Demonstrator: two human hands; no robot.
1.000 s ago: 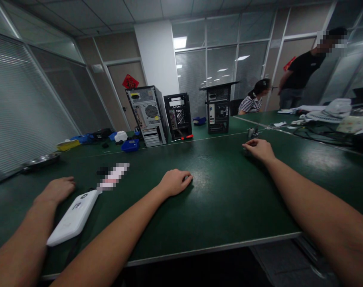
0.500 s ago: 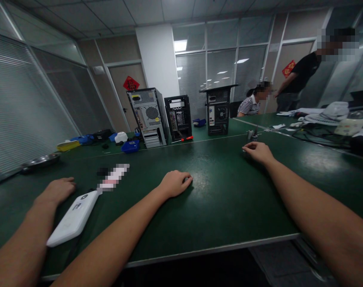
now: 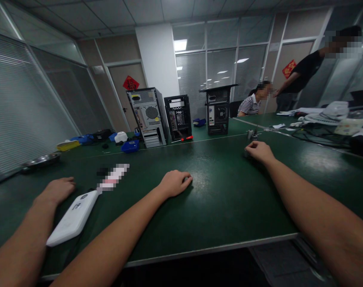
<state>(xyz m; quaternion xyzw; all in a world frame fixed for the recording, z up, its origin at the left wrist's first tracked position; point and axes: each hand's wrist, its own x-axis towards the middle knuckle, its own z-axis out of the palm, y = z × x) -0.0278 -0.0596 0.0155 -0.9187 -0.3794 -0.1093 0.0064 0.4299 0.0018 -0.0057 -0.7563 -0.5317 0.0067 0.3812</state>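
My left hand (image 3: 174, 184) rests on the green tabletop (image 3: 217, 207), its fingers curled inward. A small greyish bit shows between thumb and forefinger, too small to name. Further right and farther out, my right hand (image 3: 259, 152) is closed in a pinch low over the table. Something small and dark shows at its fingertips, but I cannot tell what it is. Just beyond these fingers stand small metal pieces (image 3: 252, 134), partly hidden by the hand.
Another person's hand (image 3: 57, 192) lies at the left beside a white device (image 3: 75, 217). Three computer cases (image 3: 151, 117) stand at the back, with a red screwdriver (image 3: 187, 138) and blue bin (image 3: 130, 146) near them. Cables (image 3: 316, 137) lie right. Two people are behind.
My right hand has shifted very slightly, its fingertips a little to the right and more curled. My left hand stays put. The standing person in the background leans further right.
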